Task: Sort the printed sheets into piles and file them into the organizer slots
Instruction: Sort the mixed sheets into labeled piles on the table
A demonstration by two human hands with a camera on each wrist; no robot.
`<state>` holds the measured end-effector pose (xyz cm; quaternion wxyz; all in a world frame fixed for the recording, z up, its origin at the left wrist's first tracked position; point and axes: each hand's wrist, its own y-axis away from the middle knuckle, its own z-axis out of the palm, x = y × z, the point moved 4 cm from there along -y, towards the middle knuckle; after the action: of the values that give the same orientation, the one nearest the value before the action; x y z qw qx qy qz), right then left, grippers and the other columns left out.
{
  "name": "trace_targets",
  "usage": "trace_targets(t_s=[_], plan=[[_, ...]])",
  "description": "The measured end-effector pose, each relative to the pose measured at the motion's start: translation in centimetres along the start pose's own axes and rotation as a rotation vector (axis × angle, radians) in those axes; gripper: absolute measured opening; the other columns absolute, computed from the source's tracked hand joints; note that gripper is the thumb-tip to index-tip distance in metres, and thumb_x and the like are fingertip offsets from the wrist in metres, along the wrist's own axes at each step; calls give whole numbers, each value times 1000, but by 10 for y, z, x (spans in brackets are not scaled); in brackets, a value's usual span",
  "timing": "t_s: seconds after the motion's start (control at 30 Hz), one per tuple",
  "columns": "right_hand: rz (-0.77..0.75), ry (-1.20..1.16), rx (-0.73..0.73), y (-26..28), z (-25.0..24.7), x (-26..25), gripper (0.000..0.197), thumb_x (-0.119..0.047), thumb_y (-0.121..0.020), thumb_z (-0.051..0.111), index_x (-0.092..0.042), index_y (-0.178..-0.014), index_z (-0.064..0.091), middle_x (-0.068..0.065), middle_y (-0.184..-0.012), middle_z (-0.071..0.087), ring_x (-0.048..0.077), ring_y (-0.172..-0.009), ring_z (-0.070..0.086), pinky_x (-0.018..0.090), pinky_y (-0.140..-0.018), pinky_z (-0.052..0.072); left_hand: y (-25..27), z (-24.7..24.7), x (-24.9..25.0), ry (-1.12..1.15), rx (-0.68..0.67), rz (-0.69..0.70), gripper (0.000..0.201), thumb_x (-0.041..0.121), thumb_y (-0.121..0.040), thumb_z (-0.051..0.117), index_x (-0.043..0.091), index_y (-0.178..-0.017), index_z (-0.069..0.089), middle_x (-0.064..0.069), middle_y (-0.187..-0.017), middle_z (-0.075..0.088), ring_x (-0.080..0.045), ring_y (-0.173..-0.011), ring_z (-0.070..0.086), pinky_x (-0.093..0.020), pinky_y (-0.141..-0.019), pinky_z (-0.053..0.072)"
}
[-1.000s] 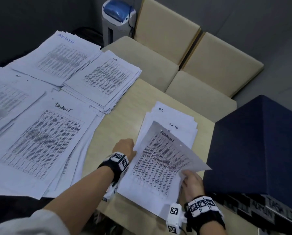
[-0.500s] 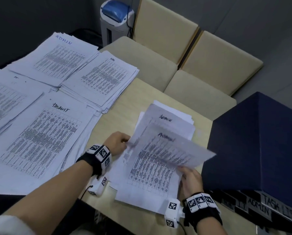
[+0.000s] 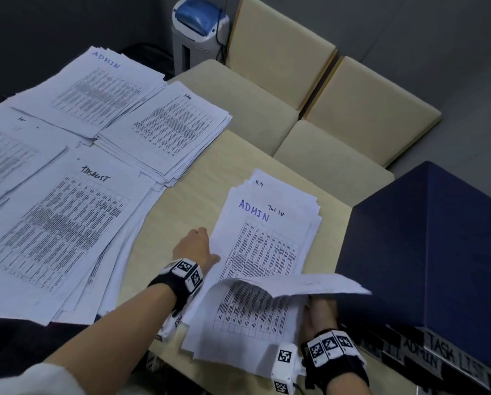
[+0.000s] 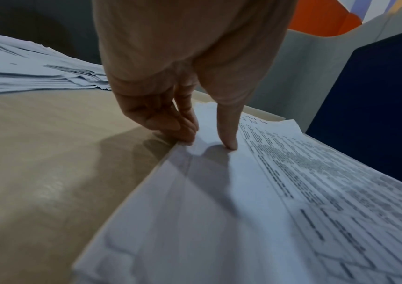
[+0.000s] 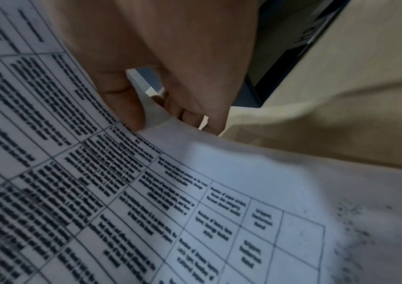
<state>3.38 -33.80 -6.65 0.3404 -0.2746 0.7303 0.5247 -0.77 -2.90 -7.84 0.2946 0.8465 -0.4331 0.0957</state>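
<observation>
The unsorted stack (image 3: pixel 270 246) of thin white printed sheets is lying on the smooth pale wooden table (image 3: pixel 187 201), just left of the dark blue organizer (image 3: pixel 438 252), its edges fanned and uneven. The top sheet is showing a handwritten ADMIN above a grid of dense print. The left hand (image 3: pixel 195 248) is resting at the stack's left edge, its fingertips (image 4: pixel 185 132) curling against that edge and one straight finger pressing down on the top sheet. The right hand (image 3: pixel 321 315), at the stack's near right corner beside the organizer, is pinching a lifted sheet (image 3: pixel 295 286) (limp, arching over the stack). Four sorted piles (image 3: pixel 67 218) are overlapping well left of the stack, a strip of bare table lying open between them.
</observation>
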Motion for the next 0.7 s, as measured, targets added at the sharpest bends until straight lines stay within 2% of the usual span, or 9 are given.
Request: trace_targets(t_s=[0.07,0.17,0.33,0.4,0.47,0.53,0.57,0.63,0.7], plan=[[-26,0,-76,2,6,-6,18,-11,-76,57,-18,-90,67,17,-98,71,38,-96,66,55,-88,54,-2,0,-2,-5,-18,-11,44,41,-81,71,14,-106,47,-5,-103,57,-24,-89,57,-34,-74,50],[-31,-29,-159,13,11,-15,24,10,-84,51,-10,-77,61,11,-72,66,28,-75,60,34,-70,48,-2,-2,-6,-12,-61,-32,40,41,-82,69,14,-103,50,-5,-97,60,-23,-81,55,-33,-70,50],[-69,-48,-185,18,17,-18,27,13,-87,47,-6,-69,53,6,-60,56,22,-62,49,30,-59,38,1,-8,-18,-40,-22,-37,36,49,-84,65,18,-93,48,-2,-94,57,-21,-80,52,-30,-66,42],[-37,-72,-201,18,21,-15,29,14,-87,45,-8,-69,53,2,-55,55,21,-59,49,30,-61,40,2,-13,-23,-4,-17,-22,28,41,-85,65,21,-79,47,2,-81,54,-20,-74,50,-27,-60,39],[17,-134,-254,23,28,-13,23,14,-82,46,-5,-74,57,12,-66,61,28,-68,57,37,-70,47,1,-19,-28,62,14,15,33,31,-84,64,22,-67,37,4,-67,46,-21,-65,46,-25,-54,32],[58,-157,-288,25,34,-14,22,12,-76,45,-4,-80,59,18,-76,64,33,-73,61,42,-73,51,0,-26,-32,171,78,105,33,20,-84,62,23,-67,34,3,-63,46,-23,-62,46,-27,-53,31],[64,-161,-296,26,37,-16,22,12,-76,44,-4,-79,58,17,-74,63,32,-69,61,40,-69,52,0,-29,-34,257,101,158,30,12,-82,61,23,-69,37,2,-63,50,-23,-62,48,-28,-54,34],[27,-173,-325,23,41,-17,18,11,-77,49,-4,-77,59,16,-71,61,32,-65,61,40,-64,53,1,-37,-37,447,137,230,30,-5,-78,55,23,-72,46,8,-63,57,-13,-58,51,-24,-55,39],[-10,-198,-340,24,45,-21,13,2,-74,62,1,-86,66,20,-78,66,33,-70,64,38,-68,54,5,-45,-34,614,107,268,37,-15,-74,48,21,-70,51,14,-57,53,-4,-53,45,-20,-54,37]])
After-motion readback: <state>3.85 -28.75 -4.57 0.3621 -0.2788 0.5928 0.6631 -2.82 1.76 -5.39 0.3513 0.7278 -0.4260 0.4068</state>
